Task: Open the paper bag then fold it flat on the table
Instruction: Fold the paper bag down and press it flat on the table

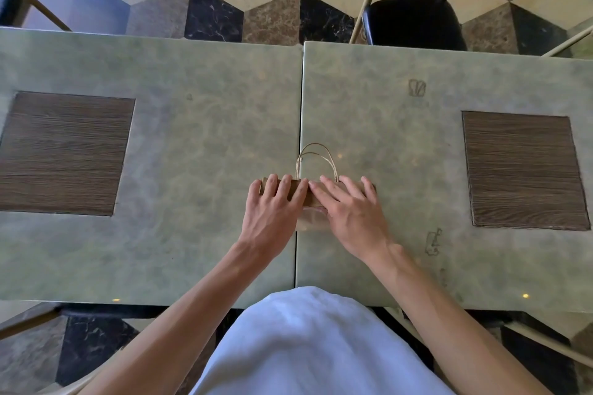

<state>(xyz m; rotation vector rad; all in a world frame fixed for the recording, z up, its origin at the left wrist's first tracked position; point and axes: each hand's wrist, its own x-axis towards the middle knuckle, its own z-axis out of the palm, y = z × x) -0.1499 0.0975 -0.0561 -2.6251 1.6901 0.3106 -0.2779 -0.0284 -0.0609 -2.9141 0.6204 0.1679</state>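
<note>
A small brown paper bag [313,218] lies flat on the green table [192,138], across the seam where two tabletops meet. Its two cord handles [316,157] loop away from me on the table. My left hand [272,212] rests palm down on the bag's left part, fingers spread. My right hand [349,212] presses palm down on its right part, fingers spread toward the left. Both hands cover most of the bag; only a strip between them and the top edge show.
Dark wood-grain insets sit in the tabletops at the left [64,154] and the right [523,170]. A black-seated chair [414,21] stands beyond the far edge. Past the table the floor is patterned tile.
</note>
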